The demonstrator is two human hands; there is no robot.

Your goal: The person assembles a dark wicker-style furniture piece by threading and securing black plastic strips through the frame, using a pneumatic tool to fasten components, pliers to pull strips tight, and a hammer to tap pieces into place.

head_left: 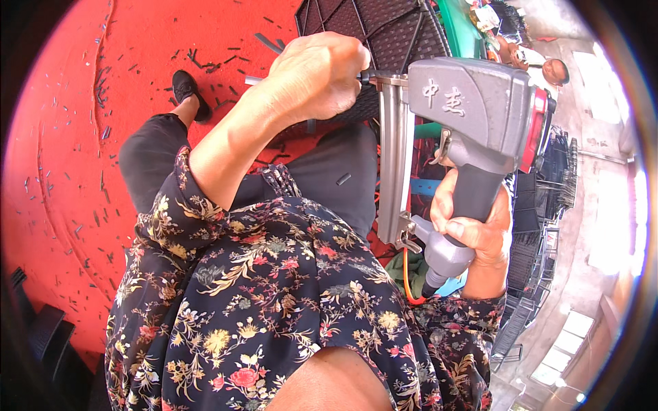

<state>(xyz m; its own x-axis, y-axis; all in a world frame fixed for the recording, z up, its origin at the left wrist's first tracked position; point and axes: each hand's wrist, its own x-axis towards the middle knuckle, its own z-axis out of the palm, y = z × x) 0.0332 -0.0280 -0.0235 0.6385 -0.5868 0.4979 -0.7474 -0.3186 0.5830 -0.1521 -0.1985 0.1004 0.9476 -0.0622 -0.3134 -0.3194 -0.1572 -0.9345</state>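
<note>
The nailer (466, 103), held in the air, looks heavy, hard and top-weighted; its grip (478, 195) seems the place to take hold, and the right hand (483, 236) wraps it. The left hand (319, 74) is clenched beside the nose, contents hidden. Beyond: woven panel (404, 31), red floor (65, 89).

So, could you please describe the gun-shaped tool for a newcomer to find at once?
Start from the black floral shirt in the lower middle. Above its right side, the person's right grip holds the handle of the gun-shaped tool. Unlike the dark woven panel near it, it has a bulky grey body, a red end and a long silver rail.
</note>
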